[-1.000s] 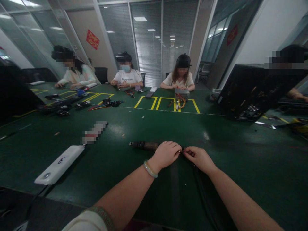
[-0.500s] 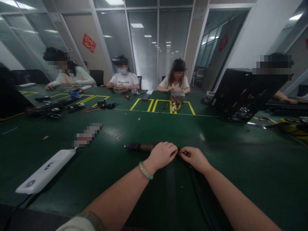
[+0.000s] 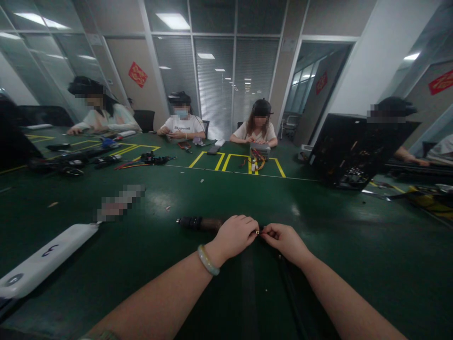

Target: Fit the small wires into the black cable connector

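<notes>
A dark, pen-shaped electric screwdriver (image 3: 203, 224) lies on the green table, its black nose and silver tip pointing left. My left hand (image 3: 235, 238), with a pale bangle at the wrist, is closed over its rear part and hides it. A tiny brass-coloured piece (image 3: 257, 232) shows at the left fingertips. Close beside it, my right hand (image 3: 285, 240) pinches at the screwdriver's rear end; what lies between these fingers is too small to name. From under the right hand a dark cable-like strip (image 3: 292, 293) runs toward the near edge.
A white power strip (image 3: 46, 257) lies at left, with a blurred-out item (image 3: 120, 203) beyond it. Cable bundles (image 3: 152, 158), a metal box with coloured wires (image 3: 260, 151) and a black computer case (image 3: 357, 151) stand farther off. Several people work around the table.
The view has tilted and shifted slightly, so the power strip sits farther left. Both hands keep nearly the same hold, close together at the screwdriver's rear end.
</notes>
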`<state>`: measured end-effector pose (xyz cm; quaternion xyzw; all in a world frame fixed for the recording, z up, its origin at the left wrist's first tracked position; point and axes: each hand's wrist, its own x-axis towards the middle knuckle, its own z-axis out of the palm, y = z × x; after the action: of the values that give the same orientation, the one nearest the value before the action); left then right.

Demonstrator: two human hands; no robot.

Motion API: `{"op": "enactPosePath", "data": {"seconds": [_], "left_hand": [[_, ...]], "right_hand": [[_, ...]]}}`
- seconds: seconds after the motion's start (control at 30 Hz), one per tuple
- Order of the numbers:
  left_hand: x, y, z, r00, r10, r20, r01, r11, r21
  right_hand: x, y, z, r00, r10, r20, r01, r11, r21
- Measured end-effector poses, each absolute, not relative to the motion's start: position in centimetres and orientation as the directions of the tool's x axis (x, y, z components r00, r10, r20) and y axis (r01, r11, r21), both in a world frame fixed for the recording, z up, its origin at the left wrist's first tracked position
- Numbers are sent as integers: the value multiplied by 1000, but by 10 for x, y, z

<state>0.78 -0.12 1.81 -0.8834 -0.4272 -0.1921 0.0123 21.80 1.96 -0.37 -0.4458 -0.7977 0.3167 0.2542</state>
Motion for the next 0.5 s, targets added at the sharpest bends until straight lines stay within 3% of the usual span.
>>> {"op": "enactPosePath", "data": {"seconds": [0.5], "left_hand": [[4,-3,23,601,732,319,731,-666,150]], "right_hand": [[218,23,-5,-475,877,68,558,361,-748]]}}
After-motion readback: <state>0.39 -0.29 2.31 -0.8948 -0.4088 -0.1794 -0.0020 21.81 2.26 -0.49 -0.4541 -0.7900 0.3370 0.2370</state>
